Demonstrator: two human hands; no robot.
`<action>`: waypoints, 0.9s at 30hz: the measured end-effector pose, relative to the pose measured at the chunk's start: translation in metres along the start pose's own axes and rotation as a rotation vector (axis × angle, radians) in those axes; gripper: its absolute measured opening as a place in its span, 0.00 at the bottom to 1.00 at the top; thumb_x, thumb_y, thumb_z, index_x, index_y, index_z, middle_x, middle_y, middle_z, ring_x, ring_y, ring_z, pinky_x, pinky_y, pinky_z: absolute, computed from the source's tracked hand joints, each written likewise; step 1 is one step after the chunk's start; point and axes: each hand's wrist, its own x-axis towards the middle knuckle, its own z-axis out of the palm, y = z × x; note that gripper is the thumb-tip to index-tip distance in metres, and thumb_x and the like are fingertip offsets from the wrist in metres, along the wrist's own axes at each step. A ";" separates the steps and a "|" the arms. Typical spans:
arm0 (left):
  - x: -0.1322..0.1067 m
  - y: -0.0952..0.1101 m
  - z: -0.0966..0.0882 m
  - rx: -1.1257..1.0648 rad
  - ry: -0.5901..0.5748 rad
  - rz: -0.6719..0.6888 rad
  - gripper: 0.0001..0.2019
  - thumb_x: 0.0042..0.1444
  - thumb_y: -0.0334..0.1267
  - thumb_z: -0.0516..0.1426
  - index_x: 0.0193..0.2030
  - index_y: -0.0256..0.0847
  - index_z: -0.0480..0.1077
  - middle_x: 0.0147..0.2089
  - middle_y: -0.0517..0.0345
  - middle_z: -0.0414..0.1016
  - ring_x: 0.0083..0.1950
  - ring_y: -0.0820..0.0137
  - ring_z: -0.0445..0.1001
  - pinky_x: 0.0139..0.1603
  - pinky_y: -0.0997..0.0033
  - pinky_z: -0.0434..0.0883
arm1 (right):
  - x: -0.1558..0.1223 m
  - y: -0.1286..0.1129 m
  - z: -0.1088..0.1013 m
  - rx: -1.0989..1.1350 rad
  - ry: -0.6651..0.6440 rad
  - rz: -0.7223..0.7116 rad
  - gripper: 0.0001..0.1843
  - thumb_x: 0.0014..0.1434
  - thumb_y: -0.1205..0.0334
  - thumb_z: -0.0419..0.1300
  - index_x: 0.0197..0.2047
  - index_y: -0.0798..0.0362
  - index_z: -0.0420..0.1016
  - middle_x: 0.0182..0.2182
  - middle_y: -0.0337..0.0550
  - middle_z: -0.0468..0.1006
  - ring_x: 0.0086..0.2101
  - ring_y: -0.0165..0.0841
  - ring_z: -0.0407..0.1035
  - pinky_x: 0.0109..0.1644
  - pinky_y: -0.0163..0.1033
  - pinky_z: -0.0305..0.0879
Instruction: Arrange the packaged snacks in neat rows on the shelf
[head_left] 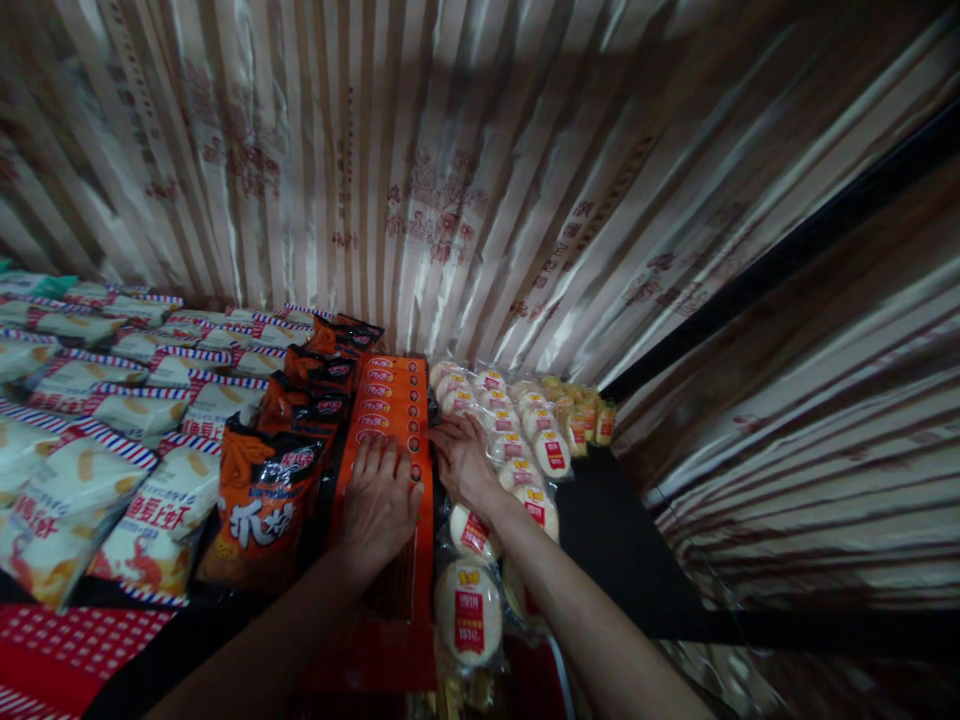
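Observation:
My left hand (381,492) lies flat on a row of overlapping orange flat packets (391,400), its fingers stretched forward and slightly apart. My right hand (466,462) rests at the packets' right edge, over a column of round white cakes in clear wrappers (469,608). Its fingers are extended, with the fingertips near the orange packets, and it grips nothing that I can see. Part of the cake column is hidden beneath the right hand and forearm. Left of the orange packets stand orange-and-black snack bags (259,505), lined up front to back.
Many pale snack bags with striped edges (161,505) fill the left side. More wrapped cakes (551,450) and small yellow packs (577,425) sit at the right on a black surface (619,540). Pleated printed fabric (450,150) hangs behind, crossed by a dark bar (780,250).

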 end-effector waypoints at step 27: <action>0.000 0.000 0.001 0.012 -0.003 0.006 0.19 0.56 0.38 0.50 0.51 0.29 0.69 0.55 0.38 0.69 0.58 0.52 0.65 0.63 0.48 0.57 | 0.010 0.005 0.008 -0.147 -0.129 0.051 0.28 0.55 0.72 0.50 0.57 0.43 0.68 0.48 0.41 0.76 0.57 0.40 0.54 0.62 0.52 0.32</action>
